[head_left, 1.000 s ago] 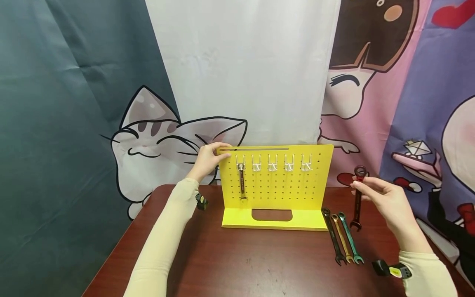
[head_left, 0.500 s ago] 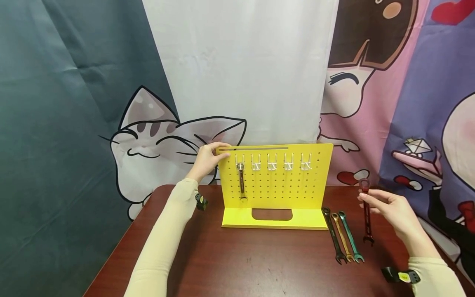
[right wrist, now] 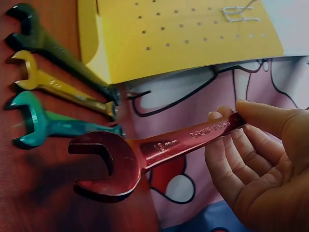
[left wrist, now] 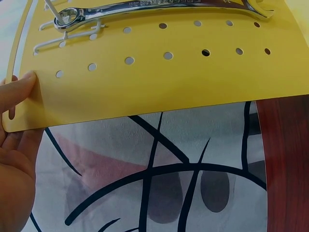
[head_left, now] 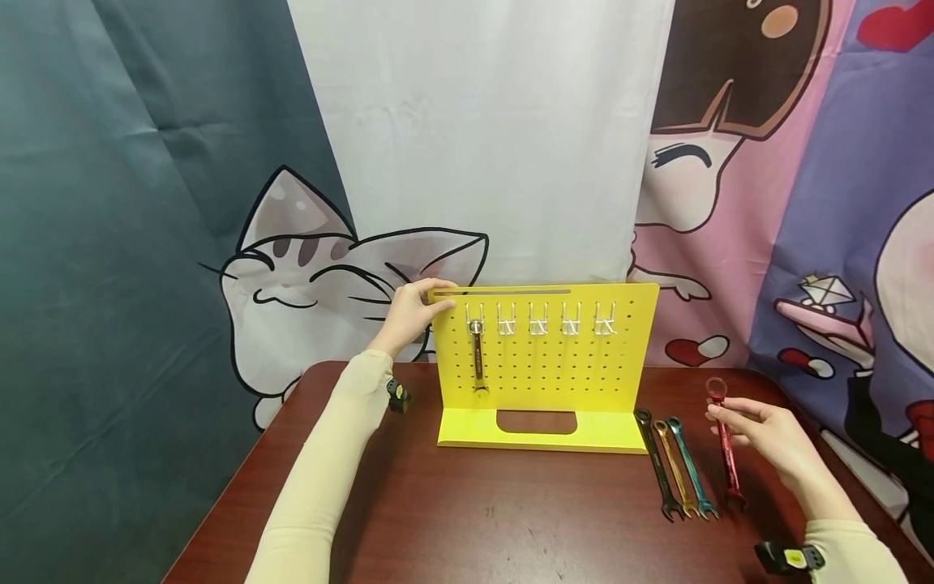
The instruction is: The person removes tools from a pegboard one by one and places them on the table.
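Observation:
My left hand (head_left: 410, 316) grips the top left corner of the yellow pegboard (head_left: 540, 381), thumb on its front face. A silver combination wrench (left wrist: 159, 8) hangs by its ring end on the leftmost white hook, near that hand. At the right, my right hand (head_left: 766, 434) pinches a red combination wrench (right wrist: 159, 150) near its ring end, between thumb and fingers. Its open end points down toward the table, to the right of the other wrenches. Black (head_left: 659, 466), gold (head_left: 677, 470) and teal (head_left: 693, 469) wrenches lie side by side beside the board's right foot.
Several white hooks (head_left: 538, 320) in a row on the pegboard carry nothing. The board stands on a dark red wooden table (head_left: 467, 519). Behind the table hangs a cloth backdrop (head_left: 481, 146) with cartoon figures.
My right hand has lowered the red wrench and moved it slightly right, so its open end has come down nearer the table. My left hand keeps its hold on the board.

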Motion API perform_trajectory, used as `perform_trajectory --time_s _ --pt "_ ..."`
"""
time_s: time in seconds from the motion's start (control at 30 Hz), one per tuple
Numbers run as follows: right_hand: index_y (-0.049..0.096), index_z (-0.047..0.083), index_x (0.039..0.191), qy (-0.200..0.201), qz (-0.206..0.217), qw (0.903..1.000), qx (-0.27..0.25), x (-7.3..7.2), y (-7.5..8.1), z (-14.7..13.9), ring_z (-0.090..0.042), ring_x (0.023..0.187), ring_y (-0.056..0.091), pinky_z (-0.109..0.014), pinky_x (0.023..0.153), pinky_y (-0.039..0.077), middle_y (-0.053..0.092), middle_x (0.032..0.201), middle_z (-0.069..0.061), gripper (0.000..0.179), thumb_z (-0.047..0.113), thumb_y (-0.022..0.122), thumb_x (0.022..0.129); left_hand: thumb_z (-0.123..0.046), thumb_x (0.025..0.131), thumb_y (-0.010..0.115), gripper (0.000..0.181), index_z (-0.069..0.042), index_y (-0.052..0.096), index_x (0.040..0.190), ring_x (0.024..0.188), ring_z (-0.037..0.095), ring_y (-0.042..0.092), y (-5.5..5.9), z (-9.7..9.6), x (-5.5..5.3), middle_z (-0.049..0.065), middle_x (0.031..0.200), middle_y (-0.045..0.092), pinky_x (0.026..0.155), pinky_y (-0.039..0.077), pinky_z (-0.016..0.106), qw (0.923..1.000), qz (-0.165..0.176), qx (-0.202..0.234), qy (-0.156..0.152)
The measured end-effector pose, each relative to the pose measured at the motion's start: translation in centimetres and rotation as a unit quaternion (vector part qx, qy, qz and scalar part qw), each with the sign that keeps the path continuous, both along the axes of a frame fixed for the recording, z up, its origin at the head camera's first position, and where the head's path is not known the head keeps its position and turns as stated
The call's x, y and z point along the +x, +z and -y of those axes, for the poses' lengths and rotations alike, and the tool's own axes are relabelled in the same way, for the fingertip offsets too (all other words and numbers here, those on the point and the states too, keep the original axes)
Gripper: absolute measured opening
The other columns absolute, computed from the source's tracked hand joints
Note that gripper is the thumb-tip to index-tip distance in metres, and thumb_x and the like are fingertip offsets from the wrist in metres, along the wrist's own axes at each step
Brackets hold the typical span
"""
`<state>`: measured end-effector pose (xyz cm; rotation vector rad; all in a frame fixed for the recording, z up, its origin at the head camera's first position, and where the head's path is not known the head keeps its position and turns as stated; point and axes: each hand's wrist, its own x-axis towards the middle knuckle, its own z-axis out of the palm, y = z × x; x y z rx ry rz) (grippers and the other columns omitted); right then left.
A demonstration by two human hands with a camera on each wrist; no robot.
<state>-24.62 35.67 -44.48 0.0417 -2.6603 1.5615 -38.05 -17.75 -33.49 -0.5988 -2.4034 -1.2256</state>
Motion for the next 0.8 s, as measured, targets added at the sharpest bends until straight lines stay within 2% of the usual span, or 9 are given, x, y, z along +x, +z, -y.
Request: perform_trajectory --time_s 0.17,0.3,0.6,0.73,0.8 --pt "0.045 -0.019 0.138 -0.006 0.037 0.9988 0.031 -0.2 -0.8 -0.1 -0.015 0.08 0.071 -0.03 0.07 0.055 0.077 0.093 -0.007 0.066 0.034 0.062 0.102 -0.022 0.09 0.077 0.027 -0.02 0.075 0.118 0.076 0.018 0.065 0.0 0.0 0.0 -0.001 0.107 0.074 0.069 0.055 0.033 1.0 -0.007 0.001 -0.003" --pt "0.043 -0.018 0.141 -0.009 0.062 0.9973 0.039 -0.3 -1.5 -0.2 -0.018 0.081 0.072 -0.031 0.071 0.055 0.077 0.095 -0.011 0.07 0.037 0.062 0.101 -0.022 0.091 0.078 0.028 -0.019 0.075 0.118 0.076 0.018 0.065 0.0 -0.1 -0.1 -0.001 0.107 0.074 0.069 0.054 0.033 0.9999 -0.008 0.004 -0.007" --pt "0.041 -0.021 0.139 -0.005 0.069 0.9976 -0.002 -0.9 -2.9 -0.2 -0.012 0.081 0.072 -0.027 0.069 0.056 0.076 0.096 -0.015 0.066 0.028 0.063 0.101 -0.022 0.091 0.077 0.028 -0.019 0.075 0.118 0.079 0.017 0.066 0.0 0.0 0.0 -0.001 0.109 0.074 0.072 0.056 0.034 0.9998 -0.006 0.013 -0.012" --pt "0.042 -0.022 0.138 0.003 0.077 0.997 0.004 -1.3 -3.4 -0.5 -0.012 0.081 0.07 -0.029 0.071 0.057 0.076 0.095 -0.014 0.064 0.025 0.065 0.1 -0.022 0.091 0.077 0.027 -0.02 0.075 0.118 0.078 0.017 0.065 -0.1 0.0 0.0 -0.002 0.109 0.074 0.071 0.055 0.034 0.9999 -0.009 0.009 -0.005" --pt "0.041 -0.022 0.138 0.005 0.087 0.996 0.02 -1.5 -3.5 -0.7 -0.015 0.082 0.071 -0.035 0.075 0.057 0.075 0.101 -0.018 0.065 0.026 0.064 0.1 -0.021 0.091 0.077 0.027 -0.019 0.075 0.118 0.077 0.017 0.064 -0.2 -0.1 0.0 -0.002 0.108 0.074 0.07 0.054 0.034 0.9999 -0.01 0.008 -0.004"
